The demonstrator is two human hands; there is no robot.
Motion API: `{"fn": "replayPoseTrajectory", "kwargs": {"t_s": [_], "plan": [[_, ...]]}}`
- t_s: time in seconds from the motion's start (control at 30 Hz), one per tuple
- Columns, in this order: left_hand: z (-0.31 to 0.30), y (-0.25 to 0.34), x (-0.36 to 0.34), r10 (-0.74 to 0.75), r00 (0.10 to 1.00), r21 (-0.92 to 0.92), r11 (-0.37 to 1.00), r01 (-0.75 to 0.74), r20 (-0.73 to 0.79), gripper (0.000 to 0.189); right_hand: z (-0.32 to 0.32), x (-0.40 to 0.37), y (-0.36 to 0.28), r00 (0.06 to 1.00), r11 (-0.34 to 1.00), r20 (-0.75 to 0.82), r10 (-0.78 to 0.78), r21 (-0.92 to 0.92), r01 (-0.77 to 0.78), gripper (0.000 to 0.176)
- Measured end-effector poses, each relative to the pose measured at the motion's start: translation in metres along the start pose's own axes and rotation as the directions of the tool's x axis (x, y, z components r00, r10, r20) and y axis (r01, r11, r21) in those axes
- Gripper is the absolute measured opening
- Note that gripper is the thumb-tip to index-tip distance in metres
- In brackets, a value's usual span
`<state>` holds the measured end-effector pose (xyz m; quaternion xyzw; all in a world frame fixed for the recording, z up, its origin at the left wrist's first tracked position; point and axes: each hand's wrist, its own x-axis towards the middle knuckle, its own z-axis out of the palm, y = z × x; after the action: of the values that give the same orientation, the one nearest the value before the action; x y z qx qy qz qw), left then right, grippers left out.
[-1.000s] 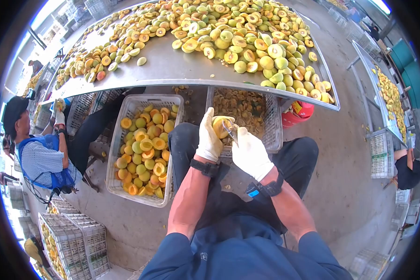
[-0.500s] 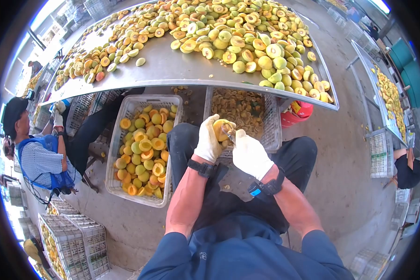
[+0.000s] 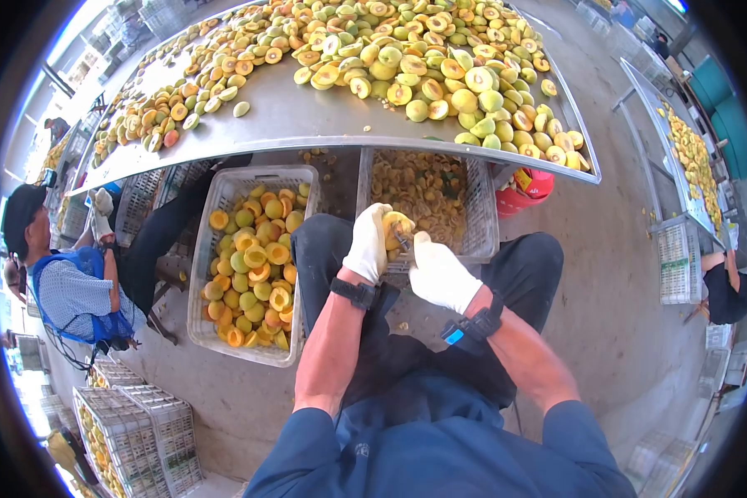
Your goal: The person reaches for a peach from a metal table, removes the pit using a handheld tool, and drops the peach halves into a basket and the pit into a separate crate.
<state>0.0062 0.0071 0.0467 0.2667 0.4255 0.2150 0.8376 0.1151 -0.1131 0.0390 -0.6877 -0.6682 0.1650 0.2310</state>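
My left hand (image 3: pixel 368 245), in a white glove, is closed around a yellow peach half (image 3: pixel 397 224), held above the crate between my knees. My gloved right hand (image 3: pixel 444 274) grips a small metal pitting tool (image 3: pixel 405 241), its tip at the cut face of the fruit. Most of the tool's handle is hidden by the fingers. Below my hands, a plastic crate (image 3: pixel 486 207) contains pits and scraps (image 3: pixel 423 187). To the left, a white crate (image 3: pixel 201 290) is filled with pitted peach halves (image 3: pixel 253 257).
Ahead stands a metal table (image 3: pixel 278 108) heaped with halved peaches (image 3: pixel 407 62). A red bucket (image 3: pixel 524 197) sits under its right side. At left a co-worker (image 3: pixel 75 286) is seated, with stacked crates (image 3: pixel 145 432) behind. Another fruit-covered table (image 3: pixel 693 166) is at right, near another person (image 3: pixel 726 286).
My right hand has shifted slightly left and lower at the peach half, while my left hand keeps its hold. The view has shifted a little.
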Motion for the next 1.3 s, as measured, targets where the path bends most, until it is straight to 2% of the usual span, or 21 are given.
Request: {"fn": "replayPoseTrajectory", "kwargs": {"t_s": [0.07,0.1,0.17,0.23,0.3,0.37,0.4,0.47,0.5,0.57,0.6,0.67,0.7,0.77,0.83,1.03,1.07,1.1,1.17,1.23,1.3], "plan": [[-0.001,-0.006,0.004,0.088,0.996,-0.026,0.996,-0.088,-0.005,0.033,0.0,0.001,-0.006,0.994,0.972,0.059,0.094,0.212,-0.104,0.039],[-0.003,-0.008,0.002,0.168,0.986,-0.052,0.984,-0.168,-0.016,0.031,-0.001,0.001,-0.009,0.994,0.97,0.063,0.094,0.218,-0.106,0.039],[-0.006,-0.007,0.002,0.154,0.988,-0.078,0.985,-0.154,-0.011,0.028,-0.006,0.003,-0.01,0.986,0.938,0.092,0.136,0.308,-0.158,0.04],[-0.007,-0.006,0.007,0.113,0.992,0.152,0.981,-0.12,0.053,0.029,-0.007,-0.002,-0.003,0.982,0.946,0.139,0.124,0.282,-0.16,0.036],[-0.003,-0.008,0.012,0.141,0.988,0.17,0.974,-0.149,0.059,0.03,-0.01,-0.003,0.001,0.977,0.956,0.184,0.112,0.249,-0.157,0.032],[-0.002,-0.005,0.01,-0.007,1.0,0.223,0.975,0.003,0.017,0.034,-0.01,-0.004,-0.001,0.932,0.893,0.285,0.224,0.322,-0.314,0.032],[-0.001,-0.003,0.004,-0.009,1.0,0.226,0.974,0.005,0.016,0.034,-0.015,-0.004,-0.008,0.932,0.892,0.284,0.225,0.325,-0.314,0.032],[0.004,0.006,-0.006,0.046,0.99,0.151,0.986,-0.066,0.137,0.033,-0.029,0.001,-0.026,0.867,0.701,0.342,0.361,0.513,-0.495,0.037],[0.008,0.002,-0.006,0.05,0.989,0.156,0.985,-0.072,0.138,0.033,-0.03,0.004,-0.026,0.871,0.703,0.337,0.359,0.517,-0.489,0.037],[0.015,-0.014,-0.001,0.477,0.874,0.083,0.871,-0.484,0.092,0.03,-0.029,0.009,-0.025,0.837,0.492,0.425,0.345,0.678,-0.546,0.035],[0.012,-0.018,0.004,0.497,0.867,0.114,0.859,-0.499,0.047,0.028,-0.016,0.008,-0.022,0.836,0.487,0.429,0.342,0.68,-0.548,0.035],[0.004,-0.023,0.007,0.467,0.884,0.083,0.88,-0.467,0.029,0.029,0.015,0.004,-0.015,0.973,0.891,-0.064,0.223,0.417,-0.177,0.033],[0.003,-0.022,0.01,0.444,0.896,0.043,0.895,-0.445,0.016,0.03,0.015,0.006,-0.017,0.973,0.894,-0.067,0.221,0.413,-0.175,0.033],[-0.001,-0.025,0.014,0.397,0.917,0.012,0.918,-0.397,0.031,0.028,0.017,0.006,-0.022,0.96,0.901,0.018,0.279,0.34,-0.268,0.023],[0.003,-0.026,0.007,0.557,0.831,-0.025,0.83,-0.557,-0.004,0.027,0.017,0.007,-0.021,0.97,0.899,0.019,0.243,0.371,-0.232,0.024],[0.003,-0.021,0.003,0.707,0.704,0.068,0.701,-0.71,0.06,0.028,0.001,0.009,-0.021,0.993,0.843,0.0,0.121,0.528,-0.103,0.027],[0.001,-0.019,0.002,0.705,0.699,0.106,0.691,-0.715,0.12,0.03,-0.015,0.01,-0.026,0.971,0.758,0.179,0.16,0.608,-0.237,0.029],[0.0,-0.017,0.002,0.703,0.7,0.108,0.692,-0.714,0.122,0.03,-0.025,0.01,-0.029,0.918,0.657,0.357,0.173,0.653,-0.378,0.032],[-0.001,-0.012,0.003,0.52,0.821,0.08,0.831,-0.55,0.238,0.032,-0.028,0.006,-0.027,0.908,0.678,0.367,0.201,0.617,-0.4,0.035],[-0.003,-0.014,0.007,0.486,0.83,0.104,0.843,-0.528,0.274,0.033,-0.03,0.003,-0.026,0.9,0.7,0.376,0.222,0.581,-0.415,0.038],[-0.001,-0.017,0.011,0.419,0.849,0.095,0.878,-0.47,0.323,0.032,-0.029,-0.003,-0.025,0.885,0.635,0.402,0.234,0.626,-0.452,0.033]]}}
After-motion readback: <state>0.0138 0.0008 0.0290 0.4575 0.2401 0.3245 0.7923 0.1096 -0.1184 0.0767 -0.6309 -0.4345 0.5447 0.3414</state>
